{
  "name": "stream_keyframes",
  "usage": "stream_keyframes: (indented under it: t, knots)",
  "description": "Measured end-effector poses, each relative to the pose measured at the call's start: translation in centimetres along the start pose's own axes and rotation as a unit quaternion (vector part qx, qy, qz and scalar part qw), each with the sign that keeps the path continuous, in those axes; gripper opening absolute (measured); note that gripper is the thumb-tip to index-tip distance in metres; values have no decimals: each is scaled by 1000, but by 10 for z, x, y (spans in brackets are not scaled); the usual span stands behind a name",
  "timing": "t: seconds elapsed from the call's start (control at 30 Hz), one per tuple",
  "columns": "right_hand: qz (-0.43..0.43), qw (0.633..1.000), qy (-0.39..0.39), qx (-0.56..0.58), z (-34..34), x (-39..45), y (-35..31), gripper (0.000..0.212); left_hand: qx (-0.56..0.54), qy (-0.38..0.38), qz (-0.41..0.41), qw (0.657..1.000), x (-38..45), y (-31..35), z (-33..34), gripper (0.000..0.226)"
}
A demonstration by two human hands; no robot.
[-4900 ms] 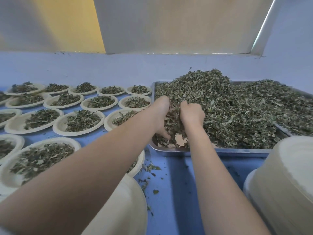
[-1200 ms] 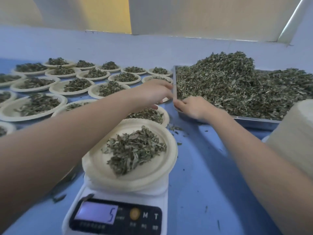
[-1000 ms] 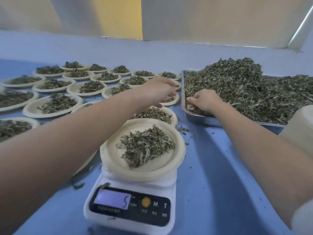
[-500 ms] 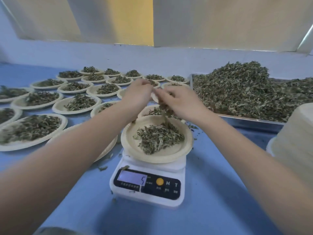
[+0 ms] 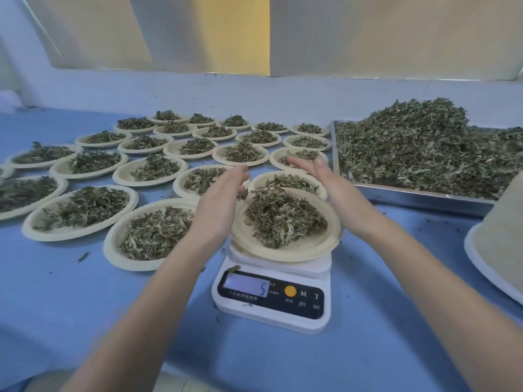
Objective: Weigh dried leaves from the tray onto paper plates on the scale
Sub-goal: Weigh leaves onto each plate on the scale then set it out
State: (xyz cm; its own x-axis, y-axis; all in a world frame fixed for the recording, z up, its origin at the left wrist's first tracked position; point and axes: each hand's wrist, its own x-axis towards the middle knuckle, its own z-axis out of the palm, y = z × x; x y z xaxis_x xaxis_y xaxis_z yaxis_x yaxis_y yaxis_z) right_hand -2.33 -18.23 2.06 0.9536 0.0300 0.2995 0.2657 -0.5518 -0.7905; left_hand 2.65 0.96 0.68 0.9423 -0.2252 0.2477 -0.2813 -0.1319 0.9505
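Observation:
A white digital scale point(image 5: 273, 299) stands on the blue table, its display reading 5. On it sits a paper plate point(image 5: 317, 244) with a heap of dried leaves point(image 5: 283, 216). My left hand point(image 5: 223, 199) hovers at the plate's left side and my right hand point(image 5: 328, 182) at its right side. Both hands have straight fingers and hold nothing. A metal tray point(image 5: 418, 195) piled with dried leaves point(image 5: 418, 148) lies at the right, behind the scale.
Several paper plates with leaf portions point(image 5: 152, 233) cover the table's left and back. A stack of blank paper plates point(image 5: 501, 239) stands at the right edge. Loose leaf bits lie on the blue cloth. A pale wall runs behind.
My right hand took leaves from the tray and brought them over the plate. Both hands have since let them fall and spread apart, open, on either side of the plate.

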Motion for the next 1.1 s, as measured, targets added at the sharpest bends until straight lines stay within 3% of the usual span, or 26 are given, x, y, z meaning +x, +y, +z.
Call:
stream_keyframes:
  t: [0.23, 0.47, 0.6, 0.8, 0.87, 0.97, 1.1]
  knots:
    - [38, 994, 79, 67, 0, -9, 18, 53, -89, 34, 33, 995, -8, -13, 2, 43]
    - [32, 988, 122, 83, 0, -10, 20, 51, -157, 17, 127, 979, -14, -10, -4, 33]
    - [32, 988, 131, 78, 1, -9, 24, 56, -155, 20, 159, 975, -16, -11, -6, 37]
    - [33, 991, 116, 66, 7, -12, 25, 47, -100, 28, 184, 977, -20, -16, -9, 39]
    - [19, 994, 103, 11, 4, -13, 20, 41, -88, 29, 176, 980, -22, -18, -8, 41]
    - [-27, 982, 60, -175, 0, -7, 3, 41, -79, 31, 179, 980, -24, -18, -5, 43]
    - [-7, 942, -41, -333, 2, 7, -28, 63, -64, 32, 173, 982, -25, -19, -5, 45]
